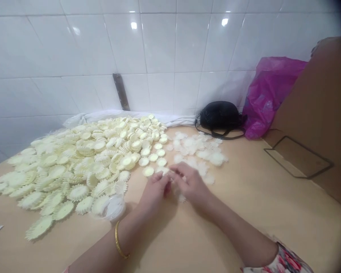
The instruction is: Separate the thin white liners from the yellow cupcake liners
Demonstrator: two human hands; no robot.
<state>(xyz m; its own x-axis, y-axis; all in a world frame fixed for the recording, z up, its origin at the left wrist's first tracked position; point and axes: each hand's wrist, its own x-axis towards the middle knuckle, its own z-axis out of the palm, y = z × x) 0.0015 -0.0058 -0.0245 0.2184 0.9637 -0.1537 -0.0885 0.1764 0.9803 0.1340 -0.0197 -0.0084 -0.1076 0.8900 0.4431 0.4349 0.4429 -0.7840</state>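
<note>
My left hand (155,189), with a gold bangle at the wrist, meets my right hand (190,182) just above the table. Fingers of both are closed in a pinch around a small pale scalloped disc (163,170), mostly covered by the fingertips. Beyond them, several pale yellow scalloped discs (152,157) lie spread out singly. A large heap of similar yellow discs (79,159) spreads to the left. Thinner, translucent white scalloped pieces (193,146) lie loosely behind my right hand, some partly hidden by it.
By my left forearm is a clear round plastic tub (113,207). At the back stand a black bag (221,115) with a strap and a pink plastic bag (268,94). A cardboard box (315,113) borders the right side. White tiled wall (159,45) closes off the far side.
</note>
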